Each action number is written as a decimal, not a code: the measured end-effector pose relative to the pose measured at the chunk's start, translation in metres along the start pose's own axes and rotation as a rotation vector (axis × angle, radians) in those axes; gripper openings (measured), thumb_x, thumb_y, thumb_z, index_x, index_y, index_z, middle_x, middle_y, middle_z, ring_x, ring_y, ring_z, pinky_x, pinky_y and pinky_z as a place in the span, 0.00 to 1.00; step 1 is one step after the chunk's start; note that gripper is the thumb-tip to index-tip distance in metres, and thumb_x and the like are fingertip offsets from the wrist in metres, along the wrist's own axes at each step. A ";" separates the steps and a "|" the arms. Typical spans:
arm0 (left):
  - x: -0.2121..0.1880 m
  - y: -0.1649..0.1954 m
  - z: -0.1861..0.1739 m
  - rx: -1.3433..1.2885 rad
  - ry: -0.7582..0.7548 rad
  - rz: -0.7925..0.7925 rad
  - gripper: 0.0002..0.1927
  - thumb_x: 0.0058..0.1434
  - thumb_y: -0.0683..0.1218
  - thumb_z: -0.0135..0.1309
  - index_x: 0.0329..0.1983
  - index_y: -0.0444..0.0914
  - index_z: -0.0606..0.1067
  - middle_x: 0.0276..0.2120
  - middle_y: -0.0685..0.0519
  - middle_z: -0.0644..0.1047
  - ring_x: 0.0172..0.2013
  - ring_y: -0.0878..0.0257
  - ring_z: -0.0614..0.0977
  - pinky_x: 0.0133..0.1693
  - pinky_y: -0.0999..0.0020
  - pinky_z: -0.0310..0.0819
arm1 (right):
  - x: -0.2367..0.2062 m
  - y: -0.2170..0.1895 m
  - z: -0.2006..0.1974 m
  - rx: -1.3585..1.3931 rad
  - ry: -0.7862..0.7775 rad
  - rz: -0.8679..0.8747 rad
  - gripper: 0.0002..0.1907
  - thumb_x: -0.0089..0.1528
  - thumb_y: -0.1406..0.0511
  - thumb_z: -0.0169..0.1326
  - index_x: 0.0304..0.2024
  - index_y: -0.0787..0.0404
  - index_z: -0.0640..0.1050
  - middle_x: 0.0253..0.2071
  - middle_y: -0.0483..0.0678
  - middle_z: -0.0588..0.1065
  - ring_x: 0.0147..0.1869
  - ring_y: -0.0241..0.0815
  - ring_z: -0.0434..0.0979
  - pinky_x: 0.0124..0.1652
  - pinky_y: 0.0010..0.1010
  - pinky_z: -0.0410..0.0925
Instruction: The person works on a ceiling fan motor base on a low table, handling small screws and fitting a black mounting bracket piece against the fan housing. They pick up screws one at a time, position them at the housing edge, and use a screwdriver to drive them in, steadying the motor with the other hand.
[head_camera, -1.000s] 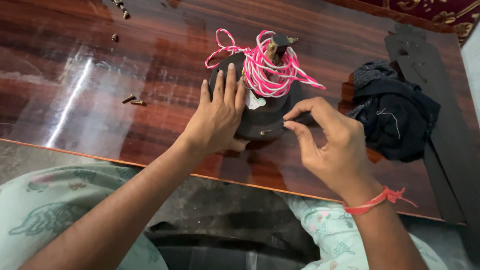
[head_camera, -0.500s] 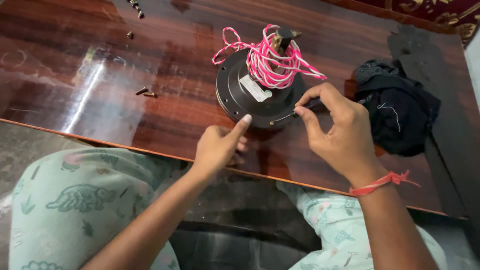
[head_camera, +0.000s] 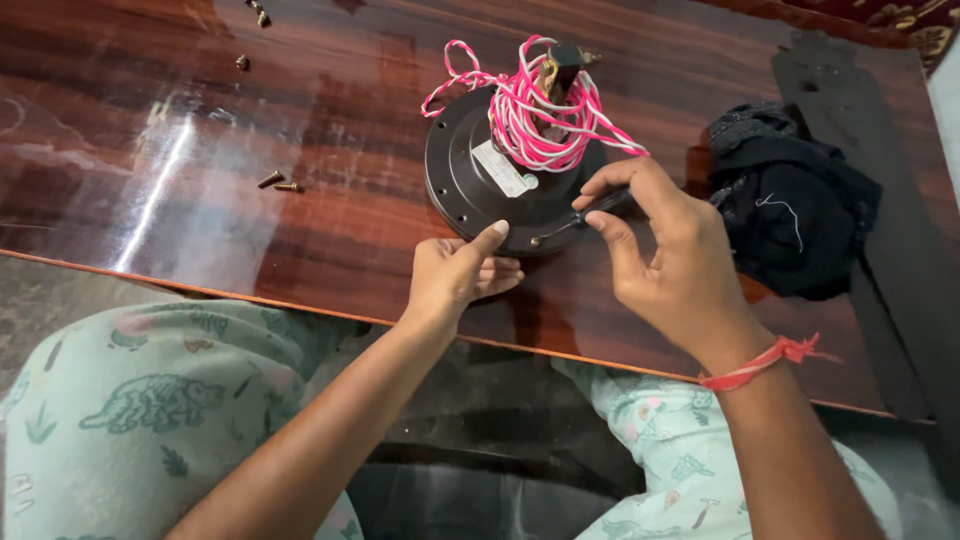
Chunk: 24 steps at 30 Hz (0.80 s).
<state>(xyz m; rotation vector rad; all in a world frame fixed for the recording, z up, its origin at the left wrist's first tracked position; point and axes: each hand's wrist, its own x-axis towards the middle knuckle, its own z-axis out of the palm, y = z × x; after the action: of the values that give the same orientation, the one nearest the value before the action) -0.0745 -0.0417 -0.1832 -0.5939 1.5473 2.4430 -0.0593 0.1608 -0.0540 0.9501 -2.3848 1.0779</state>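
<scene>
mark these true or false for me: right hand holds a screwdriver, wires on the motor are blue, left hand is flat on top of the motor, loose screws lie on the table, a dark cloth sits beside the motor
1. The right hand holds a screwdriver against the round black motor housing. True.
2. The wires on the motor are blue. False: they are pink and white.
3. The left hand lies flat on top of the motor. False: it rests at the near rim, thumb against the edge.
4. Loose screws lie on the wooden table. True.
5. A dark cloth sits beside the motor. True, on the right hand's side.
</scene>
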 end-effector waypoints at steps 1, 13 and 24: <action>-0.001 0.001 0.000 0.011 0.012 0.001 0.23 0.59 0.49 0.63 0.35 0.19 0.75 0.30 0.35 0.82 0.29 0.52 0.87 0.34 0.64 0.88 | 0.000 -0.001 0.000 -0.005 -0.004 0.011 0.09 0.65 0.76 0.56 0.47 0.67 0.73 0.42 0.51 0.80 0.48 0.44 0.85 0.47 0.30 0.74; -0.009 0.011 -0.002 0.071 0.031 -0.001 0.23 0.60 0.49 0.62 0.35 0.19 0.76 0.30 0.35 0.83 0.28 0.52 0.87 0.32 0.66 0.87 | 0.009 -0.016 0.010 -0.151 0.026 -0.003 0.13 0.65 0.68 0.64 0.42 0.67 0.73 0.39 0.54 0.78 0.42 0.52 0.83 0.37 0.36 0.71; -0.006 0.006 -0.001 0.112 0.037 -0.010 0.24 0.60 0.50 0.62 0.33 0.19 0.76 0.29 0.36 0.83 0.26 0.52 0.87 0.30 0.65 0.86 | 0.007 -0.011 0.020 -0.112 0.055 0.117 0.11 0.66 0.67 0.64 0.44 0.62 0.74 0.38 0.50 0.80 0.42 0.44 0.85 0.39 0.32 0.73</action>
<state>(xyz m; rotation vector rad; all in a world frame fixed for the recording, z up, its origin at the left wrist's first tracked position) -0.0714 -0.0449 -0.1759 -0.6287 1.6776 2.3322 -0.0570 0.1368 -0.0575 0.7417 -2.4526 0.9855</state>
